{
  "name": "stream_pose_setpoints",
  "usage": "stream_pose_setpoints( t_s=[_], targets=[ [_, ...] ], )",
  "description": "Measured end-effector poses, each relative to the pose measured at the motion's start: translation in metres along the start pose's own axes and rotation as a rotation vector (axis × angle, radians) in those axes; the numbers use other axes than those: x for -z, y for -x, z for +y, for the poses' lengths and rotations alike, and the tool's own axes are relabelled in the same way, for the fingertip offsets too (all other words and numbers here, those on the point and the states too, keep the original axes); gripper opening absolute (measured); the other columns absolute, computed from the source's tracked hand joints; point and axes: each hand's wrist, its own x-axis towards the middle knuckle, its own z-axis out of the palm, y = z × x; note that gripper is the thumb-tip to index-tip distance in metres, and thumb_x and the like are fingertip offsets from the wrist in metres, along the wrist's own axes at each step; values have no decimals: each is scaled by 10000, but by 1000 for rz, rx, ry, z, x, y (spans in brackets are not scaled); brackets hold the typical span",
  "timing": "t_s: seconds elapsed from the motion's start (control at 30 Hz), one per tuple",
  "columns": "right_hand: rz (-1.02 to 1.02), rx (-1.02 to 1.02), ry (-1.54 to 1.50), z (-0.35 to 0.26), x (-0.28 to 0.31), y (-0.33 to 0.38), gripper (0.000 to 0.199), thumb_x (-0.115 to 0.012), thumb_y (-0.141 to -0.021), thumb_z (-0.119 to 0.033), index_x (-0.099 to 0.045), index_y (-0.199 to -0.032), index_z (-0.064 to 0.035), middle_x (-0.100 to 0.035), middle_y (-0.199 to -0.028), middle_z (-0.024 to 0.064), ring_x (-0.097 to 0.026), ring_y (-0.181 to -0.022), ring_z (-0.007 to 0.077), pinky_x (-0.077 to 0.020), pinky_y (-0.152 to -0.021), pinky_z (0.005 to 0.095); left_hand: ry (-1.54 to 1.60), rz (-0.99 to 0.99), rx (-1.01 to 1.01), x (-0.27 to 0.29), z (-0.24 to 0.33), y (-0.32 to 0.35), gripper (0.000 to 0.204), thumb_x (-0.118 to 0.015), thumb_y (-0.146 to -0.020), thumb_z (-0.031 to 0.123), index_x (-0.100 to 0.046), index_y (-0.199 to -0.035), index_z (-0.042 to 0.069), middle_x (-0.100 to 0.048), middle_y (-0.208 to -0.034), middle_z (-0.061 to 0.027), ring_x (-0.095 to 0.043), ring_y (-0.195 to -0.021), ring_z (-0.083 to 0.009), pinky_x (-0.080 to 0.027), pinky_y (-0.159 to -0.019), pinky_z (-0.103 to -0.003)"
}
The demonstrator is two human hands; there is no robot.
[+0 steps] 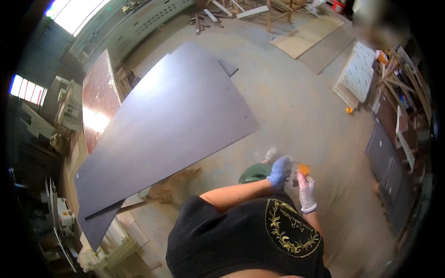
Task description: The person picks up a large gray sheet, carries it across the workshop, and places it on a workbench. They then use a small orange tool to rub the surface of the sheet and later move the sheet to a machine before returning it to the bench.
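My right hand (307, 193), in a whitish knitted glove, pinches a small flat orange piece (303, 168) between thumb and fingers. Close beside it, just left, is my left hand (279, 172) in a blue-grey glove. Its fingers curl toward the orange piece, slightly blurred; what they hold, if anything, I cannot make out. Both hands are in front of my body, above the floor. To their left lies a large dark grey panel (171, 116) with a slanted edge, apart from the hands. Part of another grey panel (103, 226) shows beneath it.
A reddish-brown panel (99, 95) stands behind the grey one, near a long machine (148, 23). Tan boards (308, 36) lie on the floor at the far right. White patterned panels (357, 74) and dark panels (389, 171) lean along the right. A person (381, 23) is at the upper right.
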Motion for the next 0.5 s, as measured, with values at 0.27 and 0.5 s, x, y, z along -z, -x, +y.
stream_pose_setpoints(
  t_s=[0.27,0.5],
  targets=[
    [162,-46,-82,-61,99,-153,238,-597,-829,-241,-584,-894,-13,-550,-685,13,-509,-577,79,-423,-544,224,0,41,4,-164,66,-177,476,-454,-803,629,-509,-849,158,-272,-459,93,-234,-367,-68,-205,-394,-229],
    [266,79,-230,-74,220,-268,432,-656,-804,-212,-471,-1139,-11,-566,-946,37,-545,-824,128,-473,-699,270,132,106,115,-315,41,-309,387,-460,-834,531,-507,-793,149,-296,-462,72,-318,-407,-94,-304,-446,-264]
  ],
)
